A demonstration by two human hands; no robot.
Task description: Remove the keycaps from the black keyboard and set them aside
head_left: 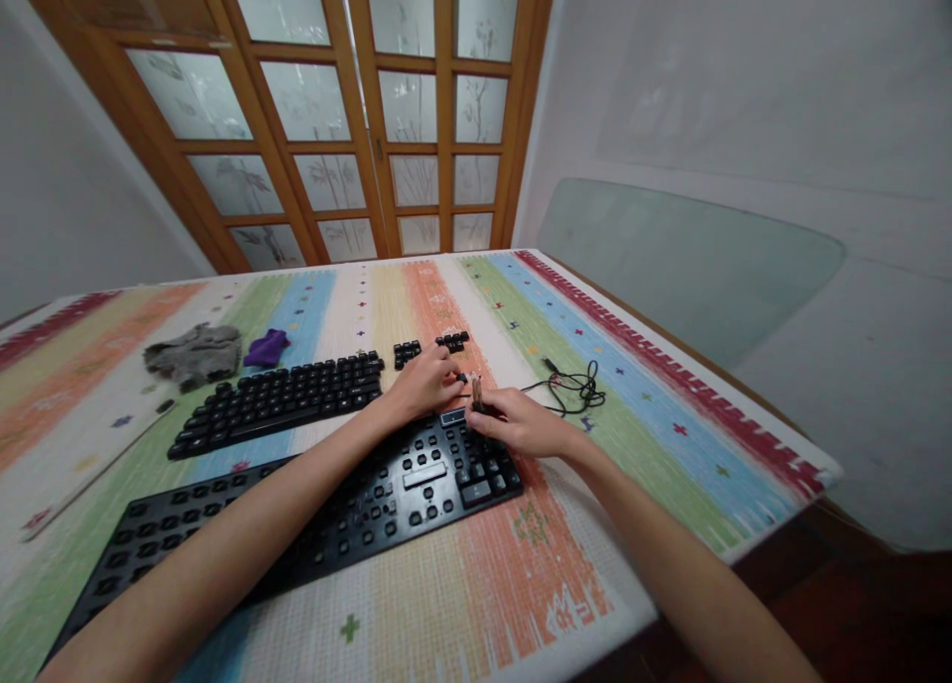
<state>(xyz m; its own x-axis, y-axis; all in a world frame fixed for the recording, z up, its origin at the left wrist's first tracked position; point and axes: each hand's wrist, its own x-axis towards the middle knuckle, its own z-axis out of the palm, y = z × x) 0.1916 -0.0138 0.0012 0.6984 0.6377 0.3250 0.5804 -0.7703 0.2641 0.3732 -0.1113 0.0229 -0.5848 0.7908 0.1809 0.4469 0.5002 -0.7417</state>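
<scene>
My left hand (429, 380) reaches over the far right part of a black keyboard base (357, 549), its fingers closed on a small black keycap (462, 378). My right hand (525, 423) is closed around a slim brown and black tool (477, 394) that points upward; its exact kind I cannot make out. Most of the base shows bare key sockets, while several keycaps (476, 490) sit at its right end. Behind it, loose black keycaps (290, 400) lie in keyboard order, with smaller groups of keycaps (452, 341) beyond my left hand.
A coiled black cable (576, 391) lies right of my hands. At the left are a grey cloth (194, 356), a purple cloth (266, 348) and a thin pale stick (96, 470) with a dark tip. A striped cloth (654, 405) covers the table; its right edge drops off near my right arm.
</scene>
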